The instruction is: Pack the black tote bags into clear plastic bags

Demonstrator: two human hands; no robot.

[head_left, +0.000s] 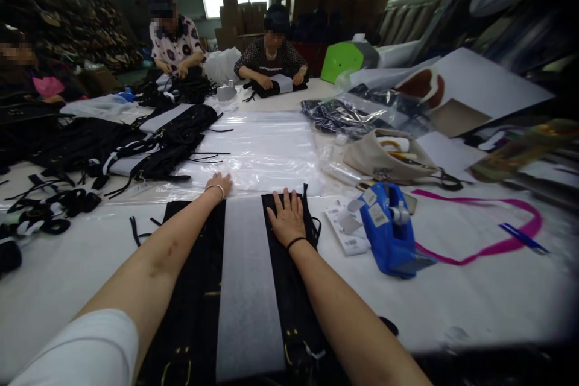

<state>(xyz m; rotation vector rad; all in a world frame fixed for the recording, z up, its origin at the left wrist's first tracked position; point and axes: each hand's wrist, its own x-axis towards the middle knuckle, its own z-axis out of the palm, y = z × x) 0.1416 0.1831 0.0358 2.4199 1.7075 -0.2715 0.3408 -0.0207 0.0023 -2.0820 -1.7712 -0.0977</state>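
Before me lies a black fabric bag (192, 277) with straps and gold-coloured buckles, a wide white paper band (248, 289) running lengthwise over it. My right hand (287, 220) rests flat on the far right part of the black bag, fingers spread, holding nothing. Just past its far left edge, my left hand (219, 185) is curled with its fingers closed on the near edge of a clear plastic bag (262, 145). This bag lies on a stack of similar ones. Some left fingertips are hidden.
On the right stand a blue tape dispenser (386, 229), a beige pouch (384, 157) and a pink strap (488, 250) with a blue pen (522, 238). Banded black bags (172, 139) pile up on the left. Across the table (452, 307) several people work, one handling a black bundle (275, 85).
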